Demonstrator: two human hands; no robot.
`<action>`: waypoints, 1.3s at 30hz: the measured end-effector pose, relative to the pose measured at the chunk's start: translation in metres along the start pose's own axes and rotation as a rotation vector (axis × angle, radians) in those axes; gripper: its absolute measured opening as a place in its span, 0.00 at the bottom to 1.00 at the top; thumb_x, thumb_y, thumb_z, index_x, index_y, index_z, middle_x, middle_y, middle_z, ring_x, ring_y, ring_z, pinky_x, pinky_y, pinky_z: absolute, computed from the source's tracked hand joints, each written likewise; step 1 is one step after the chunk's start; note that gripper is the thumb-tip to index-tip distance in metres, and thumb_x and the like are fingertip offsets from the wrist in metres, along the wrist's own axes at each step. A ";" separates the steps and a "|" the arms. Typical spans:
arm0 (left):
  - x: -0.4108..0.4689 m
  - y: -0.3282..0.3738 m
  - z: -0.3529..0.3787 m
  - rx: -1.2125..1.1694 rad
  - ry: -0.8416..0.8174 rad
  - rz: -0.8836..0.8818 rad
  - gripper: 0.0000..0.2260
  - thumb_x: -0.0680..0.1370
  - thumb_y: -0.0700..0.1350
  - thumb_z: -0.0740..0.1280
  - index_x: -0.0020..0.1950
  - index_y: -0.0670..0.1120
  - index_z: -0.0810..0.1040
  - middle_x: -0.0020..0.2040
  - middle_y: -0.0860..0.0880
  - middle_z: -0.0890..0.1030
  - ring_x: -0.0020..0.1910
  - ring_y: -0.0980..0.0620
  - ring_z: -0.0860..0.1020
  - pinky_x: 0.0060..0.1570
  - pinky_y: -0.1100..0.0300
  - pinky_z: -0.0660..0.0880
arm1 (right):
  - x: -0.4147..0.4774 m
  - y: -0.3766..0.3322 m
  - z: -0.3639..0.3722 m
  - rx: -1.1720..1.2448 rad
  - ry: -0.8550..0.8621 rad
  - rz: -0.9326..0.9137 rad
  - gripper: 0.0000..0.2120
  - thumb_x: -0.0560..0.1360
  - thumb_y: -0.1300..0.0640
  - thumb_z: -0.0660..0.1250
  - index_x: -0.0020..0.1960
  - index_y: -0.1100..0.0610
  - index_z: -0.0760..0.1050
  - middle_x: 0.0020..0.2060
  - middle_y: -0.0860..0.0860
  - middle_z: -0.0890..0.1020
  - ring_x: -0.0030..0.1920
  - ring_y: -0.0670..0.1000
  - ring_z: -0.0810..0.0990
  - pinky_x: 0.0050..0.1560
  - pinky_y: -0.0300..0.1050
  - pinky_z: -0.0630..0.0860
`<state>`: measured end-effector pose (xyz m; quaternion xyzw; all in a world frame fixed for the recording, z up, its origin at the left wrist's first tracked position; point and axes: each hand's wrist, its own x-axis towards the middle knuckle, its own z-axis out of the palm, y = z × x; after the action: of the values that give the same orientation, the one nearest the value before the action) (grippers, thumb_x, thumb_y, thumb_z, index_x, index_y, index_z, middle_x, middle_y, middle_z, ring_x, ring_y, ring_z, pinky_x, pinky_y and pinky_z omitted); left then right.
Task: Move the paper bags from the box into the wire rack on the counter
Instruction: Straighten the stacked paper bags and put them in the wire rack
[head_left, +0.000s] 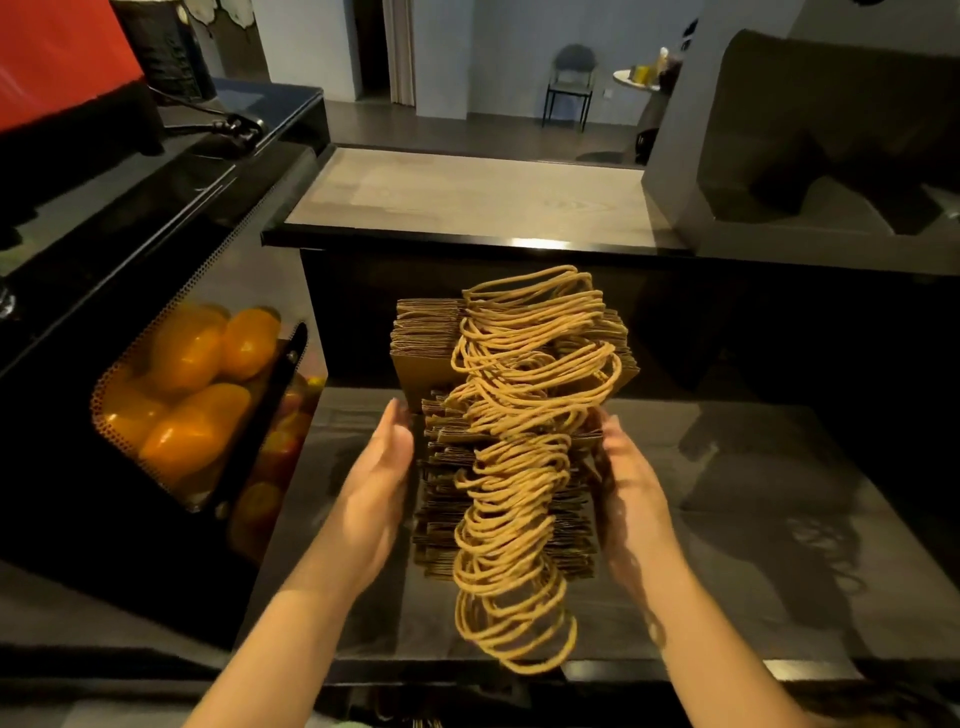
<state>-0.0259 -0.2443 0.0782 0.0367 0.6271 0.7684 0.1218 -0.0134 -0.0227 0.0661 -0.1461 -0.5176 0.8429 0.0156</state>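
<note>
You hold a stack of folded paper bags (423, 364) between your two hands, over the dark glossy bench (753, 545). I cannot tell whether its underside touches the bench. Your left hand (374, 488) lies flat against the stack's left side, fingers straight and pointing away from you. Your right hand (631, 493) presses the right side the same way. Neither grip curls round anything: the bags are squeezed between two flat palms. The stack runs lengthwise away from you, and its far end fans out wider than the part between your hands. The twine handles (519, 467) form a loose, tangled ridge along the top and hang off the near end. On your left, oranges (187, 348) show through a dark machine's window. A raised wooden top (467, 192) lies beyond the bags.
</note>
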 end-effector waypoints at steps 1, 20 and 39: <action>0.003 0.005 0.008 0.036 -0.014 -0.015 0.37 0.62 0.71 0.69 0.67 0.61 0.64 0.52 0.69 0.79 0.52 0.70 0.77 0.51 0.70 0.74 | 0.000 0.000 0.002 0.000 0.020 -0.008 0.19 0.79 0.48 0.60 0.68 0.53 0.74 0.58 0.55 0.83 0.58 0.57 0.81 0.59 0.57 0.77; 0.014 0.013 0.029 0.331 0.140 -0.022 0.32 0.78 0.51 0.65 0.78 0.55 0.51 0.73 0.53 0.67 0.70 0.53 0.67 0.63 0.59 0.64 | 0.000 -0.001 0.008 -0.115 0.052 -0.127 0.14 0.76 0.58 0.65 0.62 0.52 0.76 0.57 0.52 0.83 0.55 0.51 0.82 0.49 0.43 0.79; 0.015 -0.011 0.022 -0.065 0.054 -0.086 0.32 0.74 0.68 0.58 0.76 0.60 0.58 0.73 0.54 0.68 0.70 0.52 0.68 0.71 0.46 0.62 | 0.005 0.017 0.011 0.015 0.074 -0.038 0.14 0.82 0.54 0.57 0.64 0.55 0.75 0.49 0.48 0.86 0.46 0.45 0.85 0.42 0.39 0.80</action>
<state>-0.0343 -0.2180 0.0707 -0.0150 0.6058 0.7832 0.1391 -0.0188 -0.0391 0.0551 -0.1673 -0.5131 0.8403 0.0520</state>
